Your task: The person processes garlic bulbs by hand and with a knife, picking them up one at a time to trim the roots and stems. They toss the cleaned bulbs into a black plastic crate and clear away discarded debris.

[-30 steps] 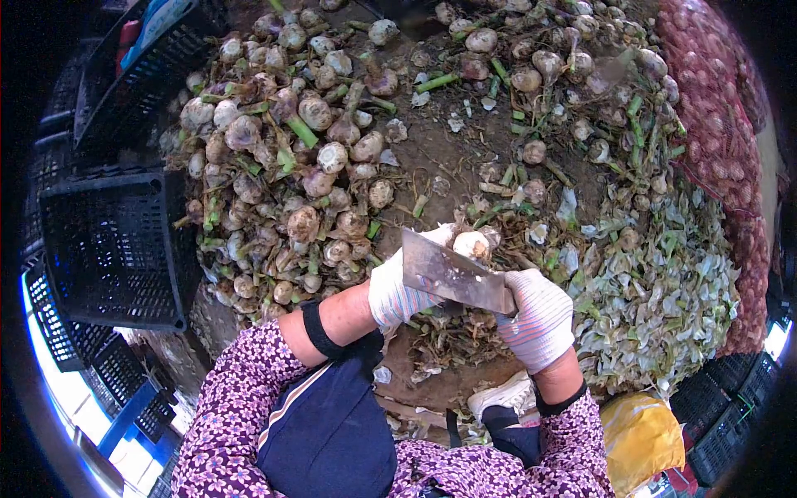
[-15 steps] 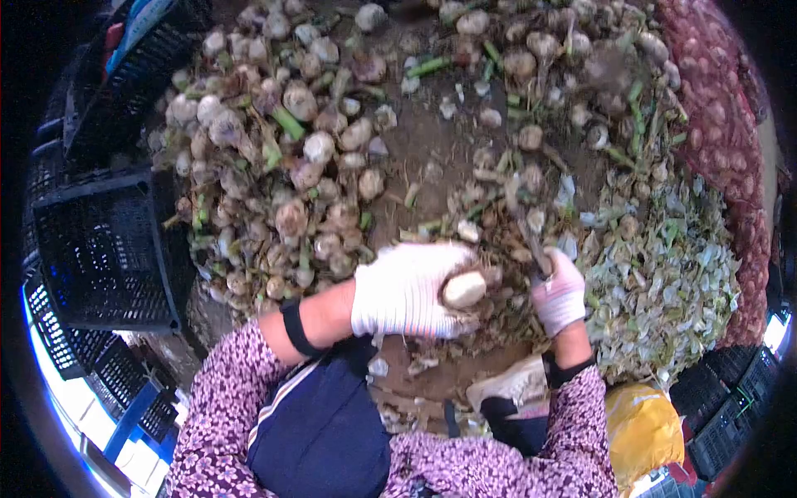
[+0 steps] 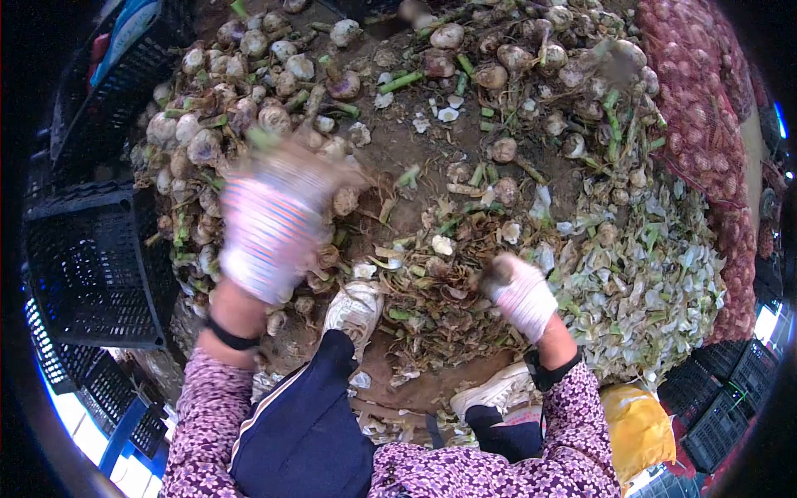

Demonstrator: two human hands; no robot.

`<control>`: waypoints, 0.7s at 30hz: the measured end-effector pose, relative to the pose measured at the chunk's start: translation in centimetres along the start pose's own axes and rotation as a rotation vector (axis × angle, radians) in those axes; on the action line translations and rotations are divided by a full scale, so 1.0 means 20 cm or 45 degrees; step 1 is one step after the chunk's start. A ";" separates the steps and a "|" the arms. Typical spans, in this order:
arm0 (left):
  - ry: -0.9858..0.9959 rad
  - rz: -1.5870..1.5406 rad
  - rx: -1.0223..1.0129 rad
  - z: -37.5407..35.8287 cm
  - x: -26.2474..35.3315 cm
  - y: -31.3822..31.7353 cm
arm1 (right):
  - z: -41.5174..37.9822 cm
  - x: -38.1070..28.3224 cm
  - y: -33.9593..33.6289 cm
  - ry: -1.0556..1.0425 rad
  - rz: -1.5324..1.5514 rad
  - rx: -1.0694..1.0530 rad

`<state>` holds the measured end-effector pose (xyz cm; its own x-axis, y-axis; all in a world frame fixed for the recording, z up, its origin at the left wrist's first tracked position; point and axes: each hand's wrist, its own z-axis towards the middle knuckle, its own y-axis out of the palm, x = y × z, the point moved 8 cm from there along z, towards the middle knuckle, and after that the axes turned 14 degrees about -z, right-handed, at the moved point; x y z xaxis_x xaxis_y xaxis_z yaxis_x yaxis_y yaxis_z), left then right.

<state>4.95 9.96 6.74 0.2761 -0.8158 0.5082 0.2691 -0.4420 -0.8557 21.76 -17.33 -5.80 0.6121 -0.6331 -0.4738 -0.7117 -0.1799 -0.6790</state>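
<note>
My left hand [image 3: 278, 217], in a striped white glove, reaches over the pile of garlic bulbs [image 3: 203, 147] on the left. Motion smears its fingers, so I cannot see whether it holds a bulb. In a similar glove, my right hand [image 3: 525, 297] is closed above the trimmings at centre. A dark, blurred knife end [image 3: 498, 272] sticks out of that fist, and the rest of the tool is hidden. Cut stems and dry skins [image 3: 440, 319] lie just below the right hand.
Black plastic crates [image 3: 91, 266] stand at the left. A red mesh sack of bulbs [image 3: 693, 108] lines the right side, beside a heap of pale skins [image 3: 656, 282]. My white shoes [image 3: 353, 315] rest among the scraps. A yellow bag [image 3: 635, 427] sits at lower right.
My left hand has swung left and up from the centre to the garlic pile; the pale bulb it held is no longer visible. My right hand has shifted slightly left and down, turning the tool.
</note>
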 end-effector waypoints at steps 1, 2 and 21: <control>-0.188 0.386 0.165 -0.07 -0.14 -0.17 | 0.02 0.04 -0.07 0.062 0.086 0.199; -0.554 0.419 0.143 -0.09 -0.28 -0.30 | 0.06 0.08 -0.16 0.124 0.177 0.406; -0.714 -1.475 -0.223 -0.09 0.12 0.68 | -0.09 -0.40 -0.19 0.240 0.384 0.467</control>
<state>7.54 1.29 -3.95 0.3231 0.3187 0.8911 0.4980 -0.8579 0.1263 18.97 -13.02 1.63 0.3009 -0.7470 -0.5928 -0.6589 0.2865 -0.6955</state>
